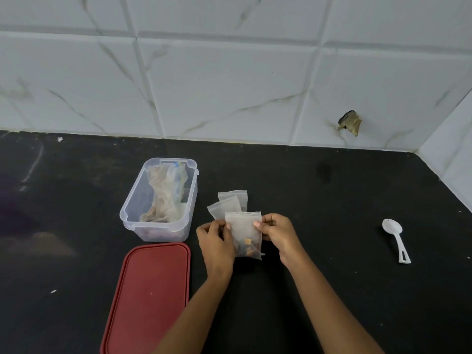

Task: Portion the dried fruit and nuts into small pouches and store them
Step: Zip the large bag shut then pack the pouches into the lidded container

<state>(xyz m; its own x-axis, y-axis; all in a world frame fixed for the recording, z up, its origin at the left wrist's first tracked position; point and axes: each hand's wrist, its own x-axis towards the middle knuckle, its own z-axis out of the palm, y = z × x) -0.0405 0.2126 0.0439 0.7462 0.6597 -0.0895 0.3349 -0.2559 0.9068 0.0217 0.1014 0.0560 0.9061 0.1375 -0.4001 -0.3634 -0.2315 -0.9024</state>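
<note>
A small translucent pouch [244, 229] with dried fruit and nuts at its bottom is held upright between both hands above the black counter. My left hand [215, 245] pinches its left top edge. My right hand [277, 235] pinches its right top edge. Behind it lie a few empty pouches [231, 203] flat on the counter. A clear plastic container [159, 200] to the left holds crumpled plastic bags, with some reddish contents dimly visible at its bottom.
The container's red lid [150, 297] lies on the black counter [332, 200] in front of it. A white plastic spoon [397, 238] rests far right. A white tiled wall [229, 72] runs behind, with a corner at the right.
</note>
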